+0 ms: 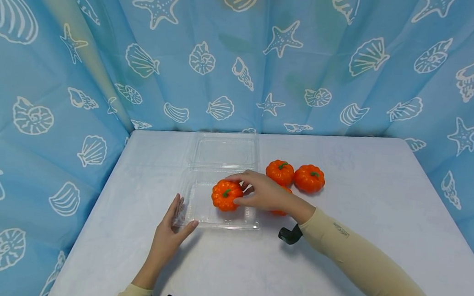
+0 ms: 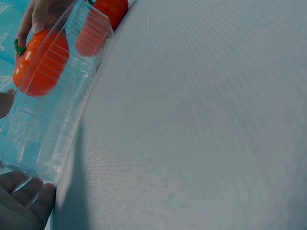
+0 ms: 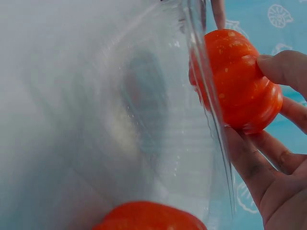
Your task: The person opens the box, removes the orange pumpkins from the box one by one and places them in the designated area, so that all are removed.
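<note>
My right hand (image 1: 264, 191) grips a small orange pumpkin (image 1: 226, 195) with a green stem, thumb and fingertips on its sides. The pumpkin is over the base of a clear plastic clamshell box (image 1: 203, 216), and the right wrist view shows it partly behind the box's wall. At the box's front left corner my left hand (image 1: 169, 237) touches the plastic, fingers along the left side and thumb by the front edge. Beside the box on the right lie two more pumpkins (image 1: 280, 171) (image 1: 309, 179), plus a third (image 1: 279, 210) mostly hidden under my right hand.
The box's lid (image 1: 224, 151) lies folded back behind its base. All of it stands on a white-covered table (image 1: 336, 265). A blue curtain (image 1: 236, 42) with a seashell print hangs along the back and sides.
</note>
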Motion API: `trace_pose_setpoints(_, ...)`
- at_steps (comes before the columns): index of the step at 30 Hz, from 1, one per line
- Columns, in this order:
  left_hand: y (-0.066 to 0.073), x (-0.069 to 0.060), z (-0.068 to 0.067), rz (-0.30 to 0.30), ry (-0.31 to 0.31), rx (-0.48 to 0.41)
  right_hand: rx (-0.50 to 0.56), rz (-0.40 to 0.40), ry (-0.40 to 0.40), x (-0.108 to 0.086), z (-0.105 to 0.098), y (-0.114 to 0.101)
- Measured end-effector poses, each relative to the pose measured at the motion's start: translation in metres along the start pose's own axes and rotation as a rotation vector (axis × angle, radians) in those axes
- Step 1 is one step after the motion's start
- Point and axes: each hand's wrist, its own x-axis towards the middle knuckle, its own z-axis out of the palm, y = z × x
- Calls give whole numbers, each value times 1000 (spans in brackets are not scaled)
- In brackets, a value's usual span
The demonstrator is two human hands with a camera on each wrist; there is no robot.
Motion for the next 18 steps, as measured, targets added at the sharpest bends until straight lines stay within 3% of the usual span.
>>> trace_pose_setpoints(6,0,-1,0,3,6,11,40,31,42,-12,-12,0)
trace_pose_setpoints(18,-1,-1,0,9,7,8,32,2,155,-39,-32,8)
